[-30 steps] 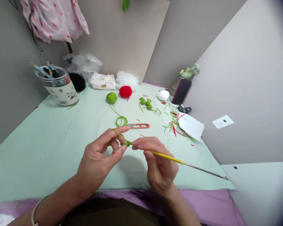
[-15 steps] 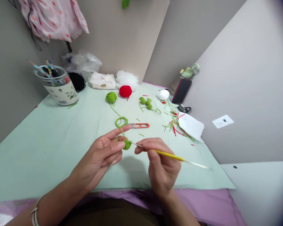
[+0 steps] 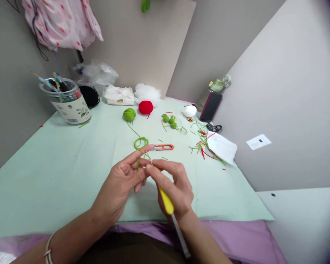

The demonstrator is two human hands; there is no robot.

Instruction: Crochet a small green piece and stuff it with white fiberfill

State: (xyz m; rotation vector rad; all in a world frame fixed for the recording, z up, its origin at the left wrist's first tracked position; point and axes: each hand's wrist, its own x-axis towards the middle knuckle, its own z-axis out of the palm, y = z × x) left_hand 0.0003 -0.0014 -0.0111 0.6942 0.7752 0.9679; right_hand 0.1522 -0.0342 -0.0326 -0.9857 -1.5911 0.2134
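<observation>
My left hand (image 3: 121, 183) pinches a small green crochet piece, now mostly hidden between the fingers, with green yarn (image 3: 141, 142) running over its forefinger to a green yarn ball (image 3: 129, 114). My right hand (image 3: 173, 185) is closed on a yellow-handled crochet hook (image 3: 166, 201). The hook's tip meets the left fingertips and its handle points back toward me. Both hands hover over the pale green table (image 3: 57, 161).
Orange thread snips (image 3: 162, 147) lie just beyond my hands. Farther back sit a red yarn ball (image 3: 145, 107), small green crochet pieces (image 3: 170, 120), white stuffing (image 3: 147, 91), a jar of pens (image 3: 66, 101), a phone (image 3: 211, 106), white paper (image 3: 222, 146) and yarn scraps.
My right hand has swung the hook from pointing out to the right to pointing back toward me. The green piece, visible half a second ago, is now covered by fingers.
</observation>
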